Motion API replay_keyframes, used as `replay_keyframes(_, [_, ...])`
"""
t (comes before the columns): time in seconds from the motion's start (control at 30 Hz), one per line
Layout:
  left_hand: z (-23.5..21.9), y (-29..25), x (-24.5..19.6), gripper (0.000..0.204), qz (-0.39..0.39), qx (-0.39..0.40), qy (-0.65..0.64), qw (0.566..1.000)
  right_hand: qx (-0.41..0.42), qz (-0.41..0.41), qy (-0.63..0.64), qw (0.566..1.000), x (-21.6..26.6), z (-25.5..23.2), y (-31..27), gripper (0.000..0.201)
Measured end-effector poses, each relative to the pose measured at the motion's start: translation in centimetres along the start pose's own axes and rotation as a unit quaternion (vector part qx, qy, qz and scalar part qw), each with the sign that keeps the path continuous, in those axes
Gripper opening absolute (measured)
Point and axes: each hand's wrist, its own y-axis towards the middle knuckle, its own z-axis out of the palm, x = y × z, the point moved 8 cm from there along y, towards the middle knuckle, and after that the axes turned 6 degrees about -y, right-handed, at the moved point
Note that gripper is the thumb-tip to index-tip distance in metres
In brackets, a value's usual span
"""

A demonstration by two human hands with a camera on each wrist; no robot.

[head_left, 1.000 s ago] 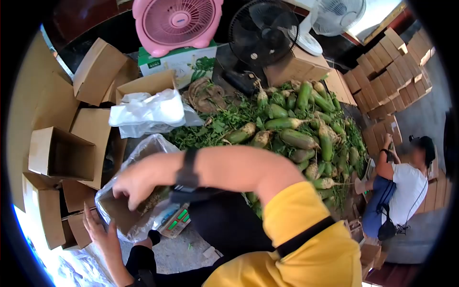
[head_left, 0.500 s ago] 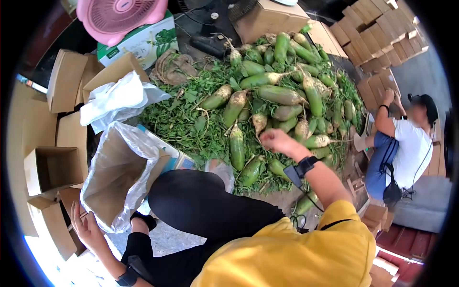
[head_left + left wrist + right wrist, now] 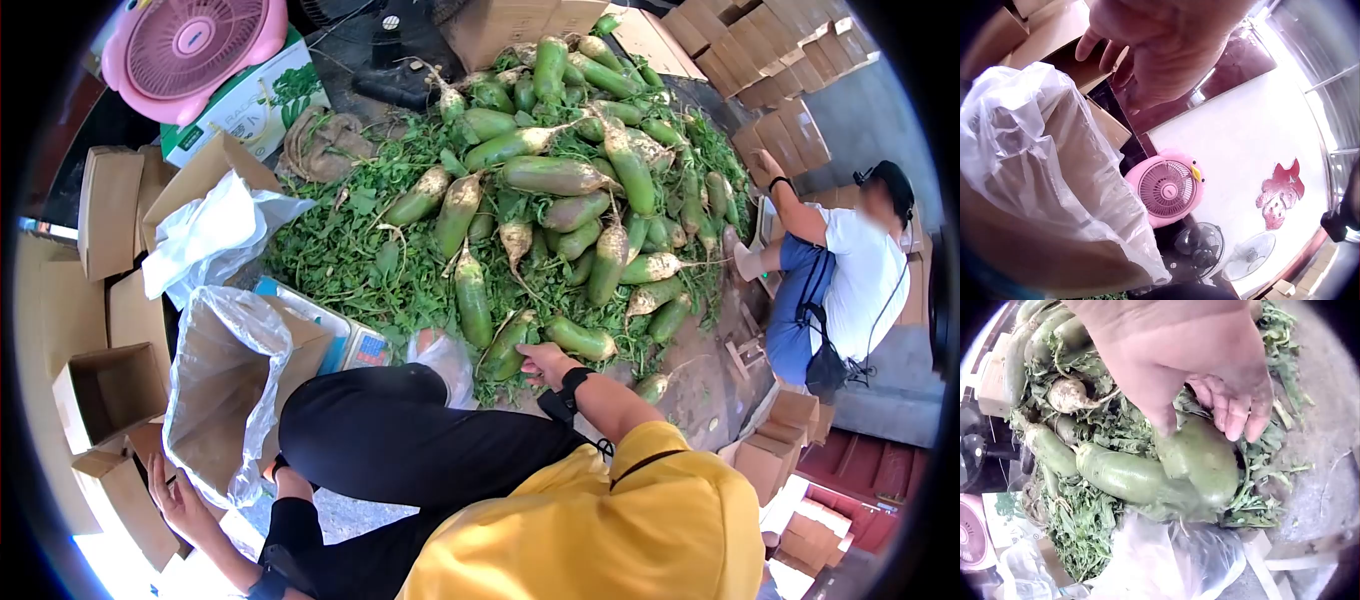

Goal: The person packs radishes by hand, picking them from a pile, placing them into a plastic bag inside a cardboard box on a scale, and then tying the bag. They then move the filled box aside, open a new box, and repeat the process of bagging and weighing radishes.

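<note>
My right hand [image 3: 545, 364] is low over the near edge of a heap of green radishes [image 3: 557, 176]. In the right wrist view, its thumb and bent fingers hang apart over the end of a thick green radish [image 3: 1200, 459], fingertips right at its skin. A second radish [image 3: 1119, 474] lies alongside. My left hand [image 3: 182, 512] is held beside a cardboard box lined with a clear plastic bag [image 3: 225, 390], fingers loosely extended with nothing in them. The left wrist view shows this hand [image 3: 1163, 56] above the bag's rim [image 3: 1054, 81].
A scale [image 3: 365, 350] stands behind the lined box. Leafy greens [image 3: 350, 250] spread under the radishes. Cardboard boxes [image 3: 110, 385] stand at left, a pink fan [image 3: 190, 40] at the back. At right a person in a white shirt [image 3: 855, 265] sits by stacked boxes [image 3: 780, 140].
My right hand has moved from inside the lined box across to the radishes, then down to the heap's near edge. The left hand stays beside the box. The head view has shifted.
</note>
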Motion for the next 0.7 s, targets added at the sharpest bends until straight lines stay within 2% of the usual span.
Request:
replay_keyframes(0.03, [0.0,0.0,0.1,0.035,0.012,-0.001,0.023,1.0,-0.005,-0.002,0.003,1.0,0.2,0.1,0.3,0.028])
replay_keyframes(0.1, [0.3,-0.1,-0.1,0.035,0.006,0.0,0.02,1.0,0.012,0.019,0.039,0.999,-0.2,1.1,1.2,0.046])
replay_keyframes(0.17, [0.5,-0.1,0.5,0.034,0.002,0.007,0.014,1.0,0.016,0.023,0.064,0.998,0.3,2.4,0.4,0.049])
replay_keyframes(0.23, [0.6,-0.1,1.2,0.034,-0.002,0.014,0.019,1.0,-0.067,0.066,0.061,0.994,0.2,2.3,0.4,0.053])
replay_keyframes(0.27, [0.8,0.0,1.6,0.034,-0.009,0.016,0.022,1.0,-0.022,0.069,0.113,0.991,0.7,3.1,0.1,0.06])
replay_keyframes(0.3, [1.1,0.1,2.0,0.034,-0.006,0.017,0.021,1.0,-0.022,0.069,0.117,0.991,-0.5,3.2,2.6,0.06])
replay_keyframes(0.33, [1.3,0.1,2.4,0.034,0.01,0.024,0.008,1.0,-0.044,-0.022,0.021,0.999,-1.1,3.1,6.6,0.062])
replay_keyframes(0.37, [1.3,0.2,2.4,0.033,0.024,0.028,-0.002,0.999,-0.064,-0.112,-0.077,0.989,-0.8,3.4,8.7,0.063])
replay_keyframes(0.4, [1.5,0.1,1.0,0.034,0.002,0.023,0.008,1.0,-0.055,-0.01,0.184,0.981,-1.5,3.6,7.3,0.06])
replay_keyframes(0.5, [1.3,0.1,-0.1,0.034,-0.01,0.02,0.027,0.999,0.014,0.015,0.169,0.985,2.4,3.0,-2.5,0.051])
replay_keyframes(0.53, [1.3,0.1,0.1,0.034,-0.009,0.016,0.015,1.0,0.071,0.01,0.175,0.982,1.7,3.2,-0.6,0.047])
replay_keyframes(0.57, [1.2,0.1,0.1,0.034,-0.011,0.014,0.017,1.0,0.087,0.031,0.182,0.979,1.8,3.3,-0.8,0.045])
replay_keyframes(0.67, [1.4,-0.1,-0.2,0.033,-0.019,0.016,0.0,1.0,0.181,-0.003,0.216,0.959,3.6,3.1,-4.5,0.048])
replay_keyframes(0.7, [1.5,-0.1,-0.5,0.033,-0.014,0.019,-0.014,1.0,0.182,-0.004,0.215,0.96,3.5,2.9,-5.2,0.048])
